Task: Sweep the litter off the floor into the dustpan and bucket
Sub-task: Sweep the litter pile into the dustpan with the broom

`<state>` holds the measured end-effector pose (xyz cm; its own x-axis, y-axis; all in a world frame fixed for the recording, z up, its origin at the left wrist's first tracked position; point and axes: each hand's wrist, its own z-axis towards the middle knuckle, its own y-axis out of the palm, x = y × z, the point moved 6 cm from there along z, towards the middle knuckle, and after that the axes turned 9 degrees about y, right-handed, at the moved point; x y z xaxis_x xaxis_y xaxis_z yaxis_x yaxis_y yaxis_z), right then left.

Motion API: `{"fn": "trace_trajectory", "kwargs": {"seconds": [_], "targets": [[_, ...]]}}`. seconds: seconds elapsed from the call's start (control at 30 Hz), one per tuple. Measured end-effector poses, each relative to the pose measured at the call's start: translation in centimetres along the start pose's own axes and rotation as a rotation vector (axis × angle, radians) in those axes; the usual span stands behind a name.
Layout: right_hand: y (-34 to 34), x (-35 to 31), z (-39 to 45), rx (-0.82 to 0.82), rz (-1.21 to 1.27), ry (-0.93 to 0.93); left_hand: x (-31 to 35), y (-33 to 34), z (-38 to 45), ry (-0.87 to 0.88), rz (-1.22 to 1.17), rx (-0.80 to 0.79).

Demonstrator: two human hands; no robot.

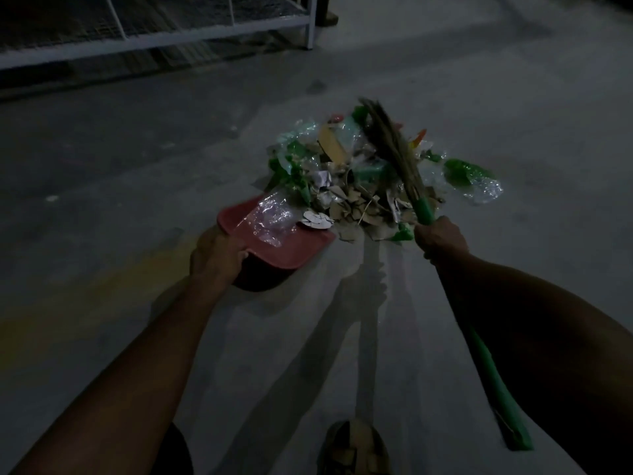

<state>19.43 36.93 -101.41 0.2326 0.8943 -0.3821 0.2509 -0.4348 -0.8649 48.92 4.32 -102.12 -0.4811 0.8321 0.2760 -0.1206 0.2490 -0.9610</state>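
A heap of litter, made of clear and green plastic, cardboard scraps and paper, lies on the grey concrete floor. My left hand grips the back of a red dustpan, whose open mouth touches the near left side of the heap; a clear plastic wrapper lies inside it. My right hand holds a broom by its green handle. Its straw bristles rest over the far right part of the heap. No bucket is in sight.
A white metal rack frame with a wire shelf stands at the back left, one leg near the top middle. My shoe shows at the bottom edge. A small white scrap lies on the floor at the left.
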Motion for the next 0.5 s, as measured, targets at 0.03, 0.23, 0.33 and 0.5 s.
{"fn": "trace_trajectory", "kwargs": {"seconds": [0.03,0.23,0.33,0.5], "targets": [[-0.1,0.1,0.2,-0.023,-0.005,0.019,0.1,0.3,0.7,0.007,0.001,-0.018],[4.5,1.2,-1.0,-0.215,0.177,0.126,0.6,0.4,3.1,-0.078,-0.015,-0.13],[8.5,1.8,-2.6,-0.32,0.277,0.185,0.2,-0.3,5.2,-0.05,0.009,-0.239],[8.3,2.9,-3.0,-0.268,0.183,0.064,-1.0,0.0,6.5,-0.005,0.043,-0.251]]}}
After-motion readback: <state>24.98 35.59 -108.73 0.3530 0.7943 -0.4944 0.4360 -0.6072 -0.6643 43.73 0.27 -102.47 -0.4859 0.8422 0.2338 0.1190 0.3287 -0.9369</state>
